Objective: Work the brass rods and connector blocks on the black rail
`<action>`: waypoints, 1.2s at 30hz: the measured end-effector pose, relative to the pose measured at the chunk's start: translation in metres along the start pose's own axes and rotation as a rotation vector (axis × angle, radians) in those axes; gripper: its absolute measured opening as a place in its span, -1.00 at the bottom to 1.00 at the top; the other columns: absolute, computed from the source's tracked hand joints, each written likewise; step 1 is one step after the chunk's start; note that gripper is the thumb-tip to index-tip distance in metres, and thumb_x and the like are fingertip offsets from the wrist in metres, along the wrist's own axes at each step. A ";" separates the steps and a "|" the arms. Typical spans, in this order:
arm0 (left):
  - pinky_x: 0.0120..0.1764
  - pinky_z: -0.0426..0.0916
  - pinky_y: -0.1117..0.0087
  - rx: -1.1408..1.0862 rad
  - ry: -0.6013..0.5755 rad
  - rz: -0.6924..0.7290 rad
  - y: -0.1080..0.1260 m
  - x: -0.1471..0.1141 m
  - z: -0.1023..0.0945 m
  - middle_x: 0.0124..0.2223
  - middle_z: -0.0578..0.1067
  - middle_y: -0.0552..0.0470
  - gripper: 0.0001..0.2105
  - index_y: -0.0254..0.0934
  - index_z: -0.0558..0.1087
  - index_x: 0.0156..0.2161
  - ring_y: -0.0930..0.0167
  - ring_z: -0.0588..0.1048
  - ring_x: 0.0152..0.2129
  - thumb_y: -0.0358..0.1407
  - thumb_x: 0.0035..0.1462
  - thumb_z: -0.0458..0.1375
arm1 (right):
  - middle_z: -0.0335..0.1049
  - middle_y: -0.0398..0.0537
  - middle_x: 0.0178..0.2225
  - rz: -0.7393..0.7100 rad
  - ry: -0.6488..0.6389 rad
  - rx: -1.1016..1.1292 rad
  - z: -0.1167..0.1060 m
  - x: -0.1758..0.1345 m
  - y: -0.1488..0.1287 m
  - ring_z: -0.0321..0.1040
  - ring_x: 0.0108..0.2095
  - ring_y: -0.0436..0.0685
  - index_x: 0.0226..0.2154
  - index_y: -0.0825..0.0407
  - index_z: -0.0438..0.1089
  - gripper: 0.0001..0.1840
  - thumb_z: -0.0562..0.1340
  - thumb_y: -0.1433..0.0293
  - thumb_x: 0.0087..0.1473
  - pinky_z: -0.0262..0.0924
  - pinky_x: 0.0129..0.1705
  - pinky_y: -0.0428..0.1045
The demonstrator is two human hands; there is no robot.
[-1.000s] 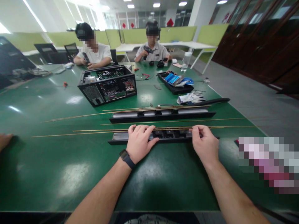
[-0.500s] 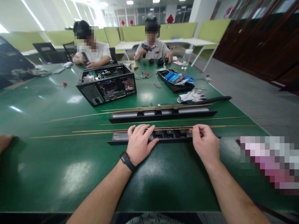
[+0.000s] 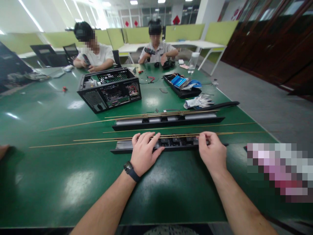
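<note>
Left hand (image 3: 145, 151) palm down across the near black rail (image 3: 119, 151); fingers laid loosely apart over its gold-coloured rods (image 3: 179, 135), thumb held out at the front edge; dark watch (image 3: 128, 167) on that wrist. Right hand (image 3: 212, 150) further along the same rail, thumb and fingers in a narrow pinch beside the rods – cannot tell whether one is gripped. Rods run lengthwise over the rail, past its left end; green table (image 3: 156, 202) beneath; another person's hand (image 3: 3, 151) at the left edge. Beyond, a single rod (image 3: 178, 128) lies between the two rails; then the far black rail (image 3: 168, 124), with more rods along its back. Farther: gloves (image 3: 199, 101); black tray (image 3: 186, 93) bearing blue ribbon cables (image 3: 179, 81); open computer case (image 3: 94, 99), to the left. Across the table, two seated people – the right-hand one holding a drill-like tool (image 3: 149, 51).
</note>
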State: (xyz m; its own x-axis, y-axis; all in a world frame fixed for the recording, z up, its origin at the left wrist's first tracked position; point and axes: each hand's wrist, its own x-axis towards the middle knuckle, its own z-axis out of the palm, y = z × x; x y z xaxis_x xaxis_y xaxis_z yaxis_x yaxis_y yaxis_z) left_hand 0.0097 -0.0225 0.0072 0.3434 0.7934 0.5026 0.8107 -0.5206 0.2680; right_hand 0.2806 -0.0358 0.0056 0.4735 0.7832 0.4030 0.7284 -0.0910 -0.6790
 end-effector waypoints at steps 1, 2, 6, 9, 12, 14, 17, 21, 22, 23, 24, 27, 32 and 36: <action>0.25 0.08 -0.01 0.001 0.002 0.002 0.000 0.000 0.000 0.18 0.53 -0.09 -0.55 -0.10 0.42 0.24 0.18 0.46 0.14 -0.08 0.30 0.24 | 0.61 -0.01 -0.32 -0.001 -0.002 0.000 0.000 0.000 0.000 0.53 -0.26 0.24 -0.24 -0.04 0.49 -0.71 0.17 0.14 0.26 0.27 -0.14 0.07; 0.25 0.09 -0.02 0.002 0.005 0.004 0.000 0.000 0.000 0.17 0.53 -0.10 -0.55 -0.10 0.42 0.24 0.17 0.46 0.14 -0.07 0.30 0.24 | 0.61 0.00 -0.32 -0.002 -0.003 0.001 0.000 0.000 0.000 0.53 -0.25 0.24 -0.24 -0.04 0.49 -0.71 0.18 0.13 0.26 0.27 -0.14 0.08; 0.23 0.09 -0.02 -0.001 0.006 0.011 -0.001 0.000 0.001 0.17 0.54 -0.09 -0.55 -0.10 0.42 0.23 0.17 0.46 0.14 -0.05 0.30 0.23 | 0.62 -0.01 -0.30 -0.006 -0.002 0.007 0.000 0.000 0.001 0.54 -0.25 0.25 -0.22 -0.05 0.49 -0.71 0.18 0.13 0.26 0.27 -0.14 0.09; 0.24 0.09 -0.01 -0.003 0.004 0.009 -0.001 -0.001 0.001 0.17 0.54 -0.10 -0.56 -0.10 0.43 0.22 0.18 0.45 0.14 -0.05 0.30 0.23 | 0.62 -0.02 -0.29 -0.003 -0.002 0.009 0.000 0.000 0.001 0.54 -0.24 0.25 -0.22 -0.05 0.49 -0.72 0.18 0.13 0.25 0.27 -0.13 0.09; 0.24 0.08 -0.01 -0.002 0.009 0.004 0.000 0.000 0.001 0.17 0.54 -0.12 -0.56 -0.10 0.43 0.22 0.17 0.45 0.13 -0.04 0.31 0.22 | 0.63 -0.01 -0.28 -0.004 0.000 0.008 0.000 -0.001 0.001 0.53 -0.24 0.25 -0.24 -0.05 0.49 -0.72 0.18 0.13 0.25 0.26 -0.12 0.09; 0.24 0.07 -0.01 -0.003 0.007 0.003 0.000 0.000 0.001 0.17 0.54 -0.12 -0.56 -0.10 0.43 0.22 0.17 0.45 0.13 -0.04 0.31 0.22 | 0.63 0.00 -0.28 -0.005 -0.004 0.004 0.000 0.000 0.000 0.53 -0.24 0.25 -0.24 -0.05 0.49 -0.72 0.18 0.13 0.25 0.26 -0.13 0.09; 0.25 0.07 0.00 0.001 0.003 0.004 0.000 0.000 0.001 0.17 0.54 -0.11 -0.56 -0.09 0.42 0.23 0.17 0.45 0.13 -0.04 0.31 0.21 | 0.62 0.01 -0.29 -0.010 -0.008 -0.001 0.000 0.000 0.000 0.52 -0.25 0.25 -0.24 -0.04 0.49 -0.71 0.18 0.13 0.26 0.26 -0.14 0.09; 0.25 0.07 0.00 0.009 0.004 0.005 -0.001 0.000 0.002 0.17 0.54 -0.12 -0.55 -0.10 0.43 0.23 0.17 0.44 0.13 -0.04 0.31 0.21 | 0.62 0.01 -0.29 -0.023 -0.005 0.006 0.000 0.000 0.001 0.53 -0.25 0.25 -0.23 -0.04 0.49 -0.71 0.17 0.13 0.26 0.26 -0.13 0.09; 0.24 0.07 0.01 0.008 0.003 0.004 -0.001 -0.001 0.002 0.17 0.53 -0.12 -0.55 -0.10 0.43 0.23 0.17 0.44 0.13 -0.04 0.31 0.21 | 0.62 0.00 -0.29 -0.023 -0.006 0.008 0.000 0.000 0.001 0.53 -0.25 0.24 -0.23 -0.04 0.49 -0.71 0.17 0.13 0.26 0.27 -0.12 0.08; 0.24 0.07 0.01 0.007 0.003 0.004 -0.001 -0.001 0.002 0.17 0.53 -0.12 -0.55 -0.10 0.43 0.23 0.18 0.44 0.14 -0.04 0.31 0.21 | 0.62 0.00 -0.29 -0.021 -0.006 0.008 0.000 0.000 0.001 0.53 -0.25 0.24 -0.23 -0.04 0.49 -0.71 0.18 0.14 0.26 0.27 -0.12 0.08; 0.24 0.07 0.01 0.006 0.002 0.005 -0.001 -0.001 0.002 0.18 0.53 -0.12 -0.55 -0.10 0.42 0.24 0.18 0.44 0.14 -0.04 0.31 0.21 | 0.62 0.00 -0.29 -0.019 -0.005 0.007 0.000 0.000 0.001 0.53 -0.24 0.24 -0.23 -0.04 0.49 -0.72 0.18 0.14 0.26 0.27 -0.11 0.08; 0.24 0.08 0.00 0.004 -0.001 0.011 -0.001 -0.001 0.002 0.18 0.52 -0.12 -0.54 -0.10 0.42 0.24 0.18 0.43 0.14 -0.04 0.31 0.21 | 0.62 0.01 -0.27 -0.019 0.001 0.004 0.001 0.000 0.001 0.53 -0.22 0.26 -0.23 -0.03 0.49 -0.71 0.17 0.14 0.26 0.27 -0.10 0.09; 0.25 0.07 0.01 0.004 0.019 0.017 -0.001 -0.002 0.004 0.20 0.51 -0.13 -0.55 -0.12 0.41 0.24 0.18 0.41 0.18 -0.06 0.32 0.20 | 0.62 0.01 -0.27 -0.038 0.013 0.000 0.001 0.000 0.003 0.53 -0.22 0.26 -0.23 -0.03 0.50 -0.70 0.17 0.14 0.26 0.26 -0.11 0.10; 0.28 0.04 -0.01 0.014 0.086 0.011 0.003 -0.004 0.004 0.21 0.50 -0.12 -0.62 -0.11 0.47 0.18 0.15 0.34 0.24 -0.09 0.32 0.21 | 0.62 0.02 -0.27 -0.028 0.005 0.013 0.001 -0.001 0.004 0.52 -0.21 0.27 -0.23 -0.02 0.50 -0.69 0.17 0.13 0.25 0.25 -0.11 0.11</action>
State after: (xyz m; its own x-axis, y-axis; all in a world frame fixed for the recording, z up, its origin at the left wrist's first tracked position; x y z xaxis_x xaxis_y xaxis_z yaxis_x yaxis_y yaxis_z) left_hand 0.0124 -0.0259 0.0023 0.3109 0.7576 0.5739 0.8139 -0.5240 0.2508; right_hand 0.2827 -0.0361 0.0023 0.4555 0.7820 0.4256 0.7354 -0.0610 -0.6749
